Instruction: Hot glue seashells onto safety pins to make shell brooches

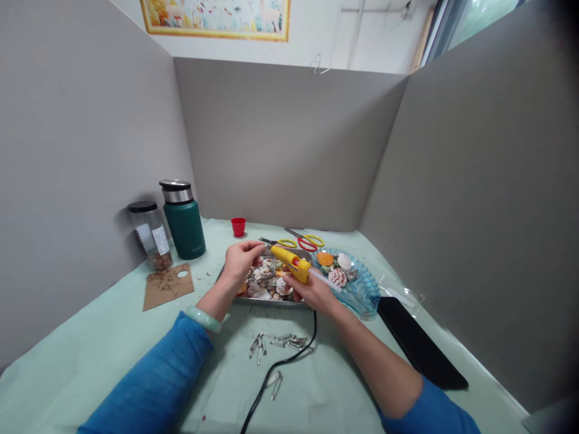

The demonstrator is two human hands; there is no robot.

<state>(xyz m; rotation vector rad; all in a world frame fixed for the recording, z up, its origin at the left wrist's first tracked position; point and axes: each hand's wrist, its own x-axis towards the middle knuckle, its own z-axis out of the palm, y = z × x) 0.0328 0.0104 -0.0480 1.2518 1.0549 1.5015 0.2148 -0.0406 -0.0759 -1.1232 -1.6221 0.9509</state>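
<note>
My right hand [312, 292] grips a yellow hot glue gun [292, 263] with its nozzle aimed left toward my left hand [239, 260]. The left hand's fingers are pinched on a small item I cannot make out, held just above a metal tray [230, 268] filled with several seashells. The gun's black cord [280, 364] trails toward me across the table. A pale green bangle [203, 318] circles my left wrist.
A blue glass dish [366, 295] with shells sits right of the tray. Two scissors [305, 241], a red cup [238, 226], a green flask [183, 220], a jar [151, 235], a cardboard piece [168, 285], metal clips [275, 343] and a black phone [418, 343] lie around. Grey partitions enclose the table.
</note>
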